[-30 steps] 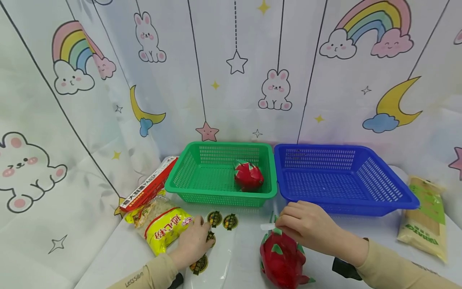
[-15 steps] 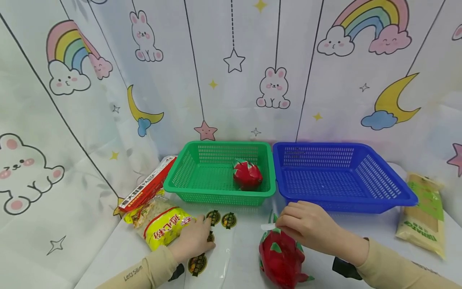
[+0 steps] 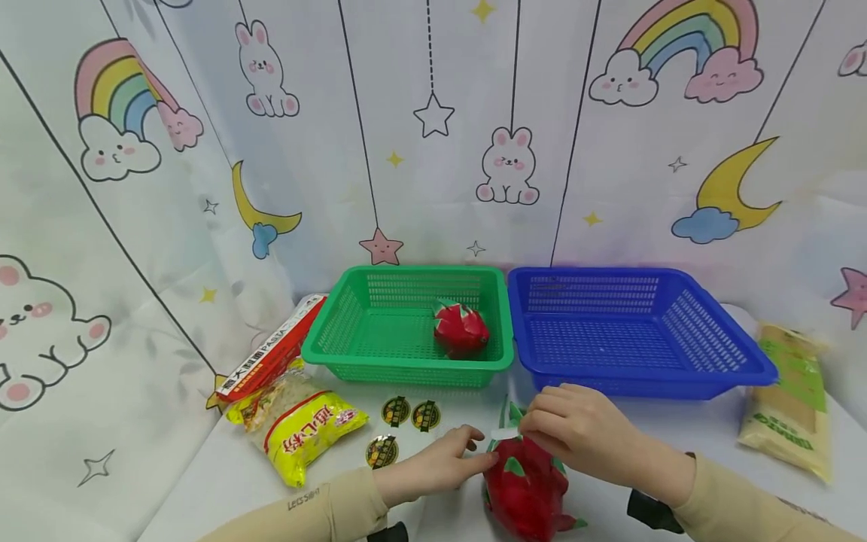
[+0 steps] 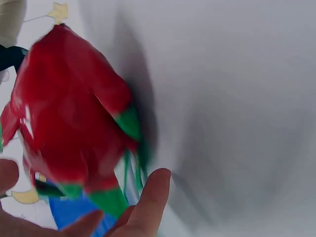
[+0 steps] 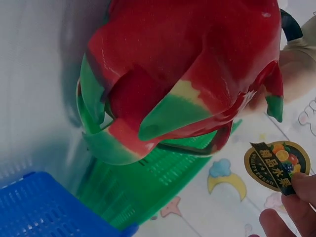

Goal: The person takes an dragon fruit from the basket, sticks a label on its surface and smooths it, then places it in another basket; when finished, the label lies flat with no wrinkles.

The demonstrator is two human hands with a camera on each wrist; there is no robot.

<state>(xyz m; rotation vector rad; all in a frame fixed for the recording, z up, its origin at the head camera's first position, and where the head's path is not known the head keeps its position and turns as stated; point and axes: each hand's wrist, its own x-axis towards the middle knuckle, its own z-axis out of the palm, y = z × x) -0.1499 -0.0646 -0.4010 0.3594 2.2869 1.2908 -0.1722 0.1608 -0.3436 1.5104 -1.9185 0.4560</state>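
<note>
— How far is the work, please?
— Not complete, I judge: the round sticker [image 5: 276, 165] is not yet on the dragon fruit [image 3: 524, 489], which lies on the near side of the green basket [image 3: 406, 370], slightly right. Loose stickers [image 3: 396, 411], three, lie directly before this basket. Inside it sits a second dragon fruit [image 3: 460, 333]; I see no sticker on it.
— And the hands?
— Right of the basket's near side, the right hand [image 3: 579, 429] is bent down, pinching the sticker. Before the basket, the left hand [image 3: 440, 465] has its fingers loosely spread, gripping nothing.
</note>
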